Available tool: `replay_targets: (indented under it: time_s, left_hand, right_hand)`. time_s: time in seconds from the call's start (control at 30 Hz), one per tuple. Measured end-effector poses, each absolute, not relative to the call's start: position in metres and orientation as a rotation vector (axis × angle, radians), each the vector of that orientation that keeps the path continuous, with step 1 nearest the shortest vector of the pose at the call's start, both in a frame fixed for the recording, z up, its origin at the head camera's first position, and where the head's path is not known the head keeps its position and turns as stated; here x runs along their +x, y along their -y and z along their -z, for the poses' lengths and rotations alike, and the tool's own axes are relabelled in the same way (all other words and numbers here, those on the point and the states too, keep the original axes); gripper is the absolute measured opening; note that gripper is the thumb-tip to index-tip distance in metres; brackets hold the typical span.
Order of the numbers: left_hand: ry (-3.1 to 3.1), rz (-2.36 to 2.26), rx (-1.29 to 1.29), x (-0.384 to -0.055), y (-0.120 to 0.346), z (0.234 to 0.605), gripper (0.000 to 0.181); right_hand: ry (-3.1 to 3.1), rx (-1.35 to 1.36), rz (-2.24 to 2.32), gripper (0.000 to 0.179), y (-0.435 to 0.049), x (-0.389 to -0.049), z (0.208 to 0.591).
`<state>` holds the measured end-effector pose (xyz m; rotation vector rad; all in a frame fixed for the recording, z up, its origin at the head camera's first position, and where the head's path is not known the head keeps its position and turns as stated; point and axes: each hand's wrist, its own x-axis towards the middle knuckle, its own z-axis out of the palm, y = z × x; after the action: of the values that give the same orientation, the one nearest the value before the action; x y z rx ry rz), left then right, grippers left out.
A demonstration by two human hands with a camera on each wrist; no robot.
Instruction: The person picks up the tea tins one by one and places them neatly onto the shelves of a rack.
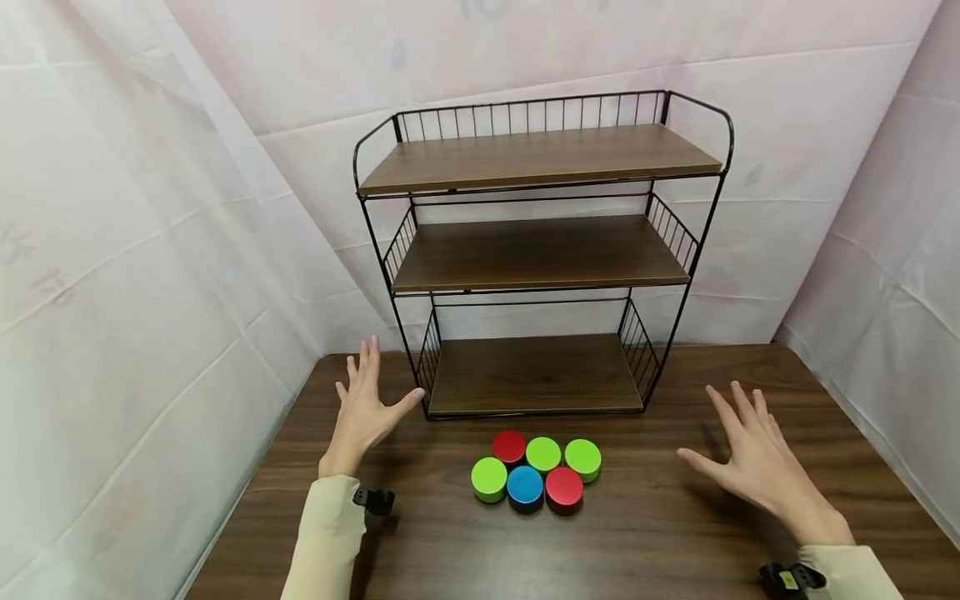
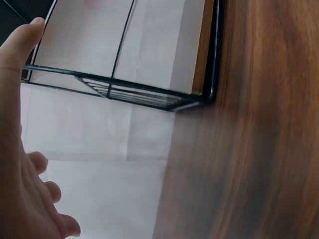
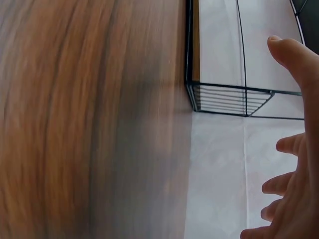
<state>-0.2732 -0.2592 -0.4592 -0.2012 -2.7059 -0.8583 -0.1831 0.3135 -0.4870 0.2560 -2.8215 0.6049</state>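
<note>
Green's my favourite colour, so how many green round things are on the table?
3: the front-left green disc beside the blue disc, the back-middle green disc and the back-right green disc. None seems hidden.

Nothing here reads as a word, a brand or a number. Up on the back cloth (image 1: 315,50), pale bluish marks (image 1: 486,8) sit right at the top edge, one of them rounded, and whether that's a figure, a letter or just pattern, I can't tell! Over to the left cloth (image 1: 135,350), there are faint greyish-pink marks (image 1: 52,285), too washed out to make out. And down by the right cuff (image 1: 855,573), on the black wrist device (image 1: 812,575), a small yellow patch (image 1: 788,580), label-like, far too small to read!
</note>
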Motion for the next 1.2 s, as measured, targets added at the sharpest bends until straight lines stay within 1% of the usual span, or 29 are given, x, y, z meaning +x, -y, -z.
replay_targets:
  time_s: [0.23, 0.47, 0.77, 0.97, 1.2]
  left_hand:
    - [2.65, 1.021, -0.2, -0.274, 0.251, 0.47, 0.107]
    - [2.585, 1.179, -0.235, -0.276, 0.241, 0.477, 0.101]
    - [2.471, 1.39, -0.149, -0.274, 0.226, 0.483, 0.082]
    - [2.369, 1.552, -0.147, -0.272, 0.221, 0.489, 0.078]
    - [2.341, 1.567, -0.141, -0.274, 0.218, 0.493, 0.066]
  right_hand:
    - [2.808, 0.296, -0.634, 0.109, -0.3, -0.185, 0.489]
    - [2.789, 0.332, -0.68, 0.109, -0.281, -0.188, 0.492]
    - [2.792, 0.371, -0.682, 0.107, -0.26, -0.194, 0.497]
    - [2.789, 0.413, -0.719, 0.107, -0.242, -0.2, 0.496]
    - [2.801, 0.471, -0.718, 0.105, -0.222, -0.204, 0.494]
